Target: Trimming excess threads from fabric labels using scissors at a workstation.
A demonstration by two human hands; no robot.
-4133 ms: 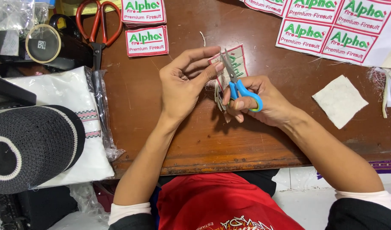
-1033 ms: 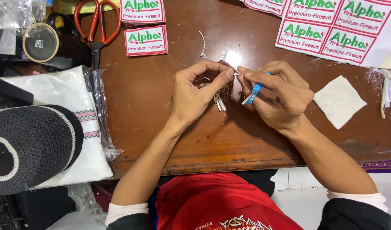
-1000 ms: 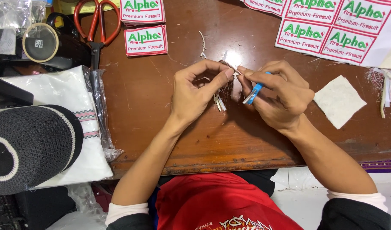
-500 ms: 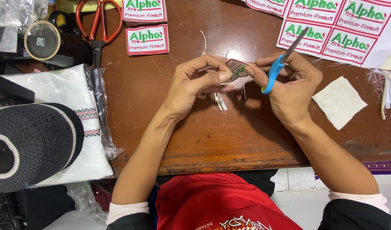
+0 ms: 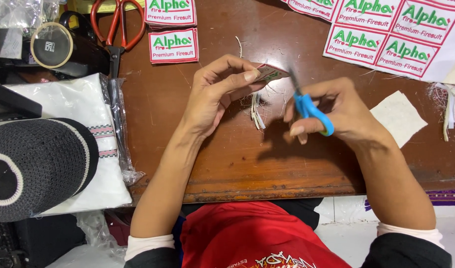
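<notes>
While the left hand (image 5: 215, 97) pinches a small patch (image 5: 270, 73) above the worktop (image 5: 227, 164), the right hand (image 5: 331, 111) grips blue scissors (image 5: 309, 106). Fingers hide most of the patch; the blades look blurred, open or not unclear.

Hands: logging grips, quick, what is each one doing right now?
Left hand: pinches a small embroidered patch between thumb and fingers.
Right hand: grips blue-handled scissors, blades toward the patch.
</notes>
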